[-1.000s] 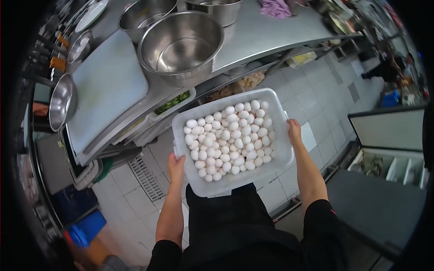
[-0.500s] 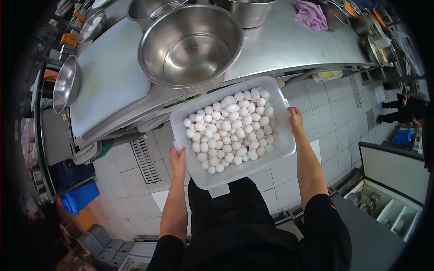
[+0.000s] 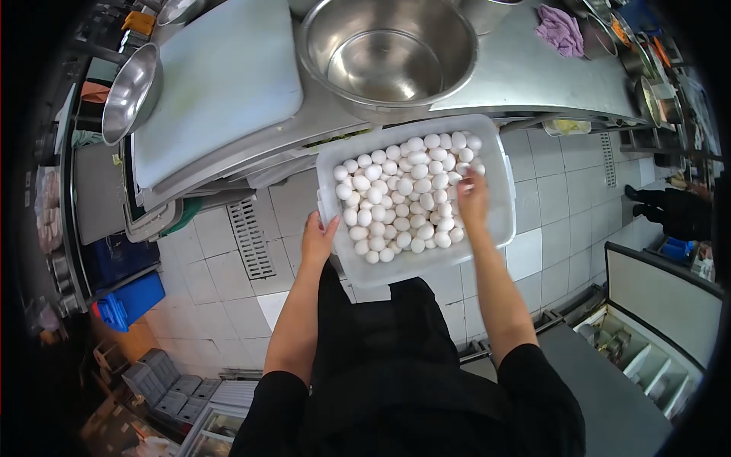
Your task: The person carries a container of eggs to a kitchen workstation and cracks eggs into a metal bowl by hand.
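Though blurred, right hand (image 3: 474, 199) over eggs (image 3: 403, 194), fingers bent, hold unclear; left hand (image 3: 317, 238) with fingers around tub (image 3: 501, 206) edge.

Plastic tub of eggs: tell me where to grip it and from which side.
Grip the tub by the rim at both short ends, coming from left and right together. It is wide and loaded with loose eggs, so opposite holds should best keep it level. The left hand is at its end; the right hand is over the eggs.

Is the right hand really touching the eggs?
Cannot tell: in the head view, the right hand is over the eggs but blurred, so no contact or gap shows plainly.
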Demonstrator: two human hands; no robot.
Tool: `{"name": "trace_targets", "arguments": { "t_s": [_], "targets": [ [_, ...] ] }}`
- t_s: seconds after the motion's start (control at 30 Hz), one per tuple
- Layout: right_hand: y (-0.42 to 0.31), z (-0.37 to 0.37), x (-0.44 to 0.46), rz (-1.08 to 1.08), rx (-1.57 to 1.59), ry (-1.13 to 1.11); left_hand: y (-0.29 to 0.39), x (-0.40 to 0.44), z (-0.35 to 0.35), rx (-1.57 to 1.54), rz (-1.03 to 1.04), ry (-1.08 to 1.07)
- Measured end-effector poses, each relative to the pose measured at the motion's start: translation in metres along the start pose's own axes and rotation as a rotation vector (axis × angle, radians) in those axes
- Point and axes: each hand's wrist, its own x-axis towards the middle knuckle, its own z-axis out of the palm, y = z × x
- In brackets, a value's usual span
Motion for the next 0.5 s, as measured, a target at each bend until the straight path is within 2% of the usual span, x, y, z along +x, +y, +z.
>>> {"name": "trace_targets", "arguments": {
  "t_s": [0.03, 0.07, 0.1, 0.13, 0.17, 0.23, 0.3, 0.33, 0.4, 0.43, 0.5],
  "targets": [
    [-0.028, 0.028, -0.020, 0.145, 0.043, -0.166, 0.014, -0.009, -0.010, 0.064, 0.065, 0.132],
    [-0.053, 0.054, -0.028, 0.146, 0.040, -0.162, 0.027, -0.013, -0.019, 0.127, 0.129, 0.265],
    [-0.075, 0.080, -0.033, 0.008, 0.057, -0.280, 0.035, -0.006, -0.024, 0.126, 0.144, 0.255],
    [-0.090, 0.103, -0.035, -0.130, 0.073, -0.397, 0.041, 0.003, -0.028, 0.256, 0.400, 0.259],
    [-0.097, 0.125, -0.034, -0.170, -0.042, -0.415, 0.049, 0.013, -0.032, 0.384, 0.661, 0.251],
    [-0.090, 0.174, -0.028, -0.223, -0.308, -0.448, 0.091, 0.026, -0.033, 0.520, 0.779, -0.066],
    [-0.086, 0.202, -0.018, -0.163, -0.417, -0.456, 0.096, 0.057, -0.005, 0.866, 0.817, -0.310],
    [-0.083, 0.208, -0.012, -0.119, -0.518, -0.480, 0.090, 0.069, 0.012, 0.862, 0.846, -0.322],
    [-0.081, 0.213, -0.016, -0.038, -0.479, -0.436, 0.075, 0.091, 0.045, 1.286, 0.838, -0.482],
    [-0.081, 0.216, -0.016, -0.033, -0.419, -0.412, 0.077, 0.099, 0.050, 1.286, 0.862, -0.479],
    [-0.085, 0.220, -0.018, -0.013, -0.335, -0.336, 0.081, 0.113, 0.056, 1.511, 0.718, -0.597]
  ]
}}
